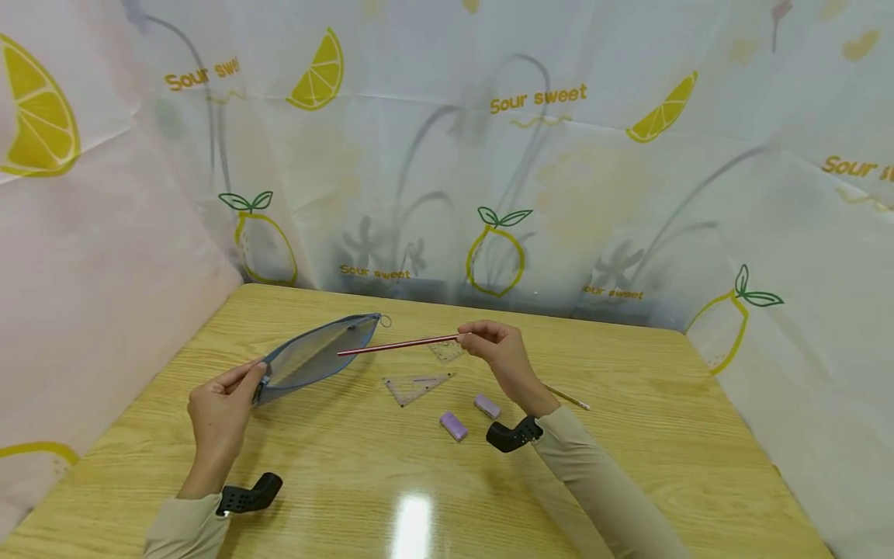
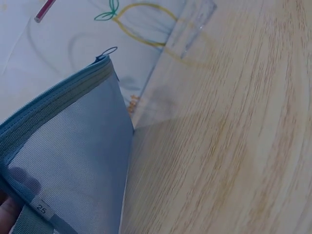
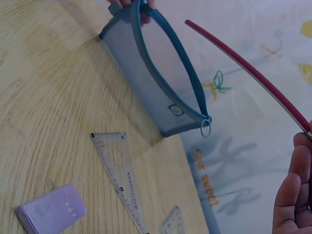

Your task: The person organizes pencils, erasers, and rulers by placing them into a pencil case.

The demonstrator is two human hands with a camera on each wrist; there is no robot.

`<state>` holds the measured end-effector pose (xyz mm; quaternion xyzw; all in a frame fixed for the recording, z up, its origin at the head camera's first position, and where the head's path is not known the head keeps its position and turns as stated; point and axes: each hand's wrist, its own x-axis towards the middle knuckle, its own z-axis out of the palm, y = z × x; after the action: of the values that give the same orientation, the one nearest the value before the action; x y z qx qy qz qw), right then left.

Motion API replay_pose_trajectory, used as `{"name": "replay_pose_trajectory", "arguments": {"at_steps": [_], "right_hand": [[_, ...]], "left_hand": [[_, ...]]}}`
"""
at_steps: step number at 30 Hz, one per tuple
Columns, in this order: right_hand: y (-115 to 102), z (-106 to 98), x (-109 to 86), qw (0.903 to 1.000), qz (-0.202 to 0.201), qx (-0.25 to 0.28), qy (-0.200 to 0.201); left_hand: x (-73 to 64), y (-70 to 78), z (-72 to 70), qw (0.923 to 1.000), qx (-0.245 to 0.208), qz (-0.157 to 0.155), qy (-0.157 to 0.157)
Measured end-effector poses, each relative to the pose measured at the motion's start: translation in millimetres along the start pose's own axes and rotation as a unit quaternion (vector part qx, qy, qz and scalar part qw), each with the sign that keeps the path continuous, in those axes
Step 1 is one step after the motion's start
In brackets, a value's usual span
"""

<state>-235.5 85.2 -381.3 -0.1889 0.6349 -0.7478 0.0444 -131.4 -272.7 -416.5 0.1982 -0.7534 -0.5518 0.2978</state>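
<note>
My left hand (image 1: pixel 220 411) pinches one end of a blue mesh zipper pouch (image 1: pixel 307 361), whose mouth gapes. In the left wrist view the pouch (image 2: pixel 73 156) has a small "25" label near my fingers. At its far end hangs a zipper pull ring (image 3: pixel 205 128). A dark red pencil (image 1: pixel 398 345) is pinched near one end between my right hand's (image 1: pixel 506 357) thumb and fingers. Its free end points left toward the pouch's mouth; the right wrist view shows that end apart from the pouch.
On the wooden table (image 1: pixel 335 473) lie a clear set square (image 1: pixel 412 388), another clear ruler piece (image 1: pixel 447 349) behind it, two purple erasers (image 1: pixel 454 426), and a pencil with a white end (image 1: pixel 569 397) partly behind my right wrist. A lemon-print curtain (image 1: pixel 433 171) hangs behind the table.
</note>
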Motion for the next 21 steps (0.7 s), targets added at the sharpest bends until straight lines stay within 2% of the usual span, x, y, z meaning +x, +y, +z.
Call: {"name": "replay_pose_trajectory", "arguments": {"at_steps": [8, 15, 21], "right_hand": [[1.4, 8.4, 12.9, 0.9998, 0.018, 0.009, -0.004], [3.1, 17.5, 19.9, 0.9990, 0.015, 0.031, -0.030], [7.3, 23.3, 24.7, 0.9989, 0.016, 0.027, -0.034]], "left_hand": [[-2.1, 2.2, -1.9, 1.0000, -0.002, -0.009, -0.002], [-2.6, 2.3, -2.3, 0.9998, -0.014, -0.010, 0.002], [-4.1, 2.6, -1.4, 0.9997, -0.021, -0.011, 0.000]]}}
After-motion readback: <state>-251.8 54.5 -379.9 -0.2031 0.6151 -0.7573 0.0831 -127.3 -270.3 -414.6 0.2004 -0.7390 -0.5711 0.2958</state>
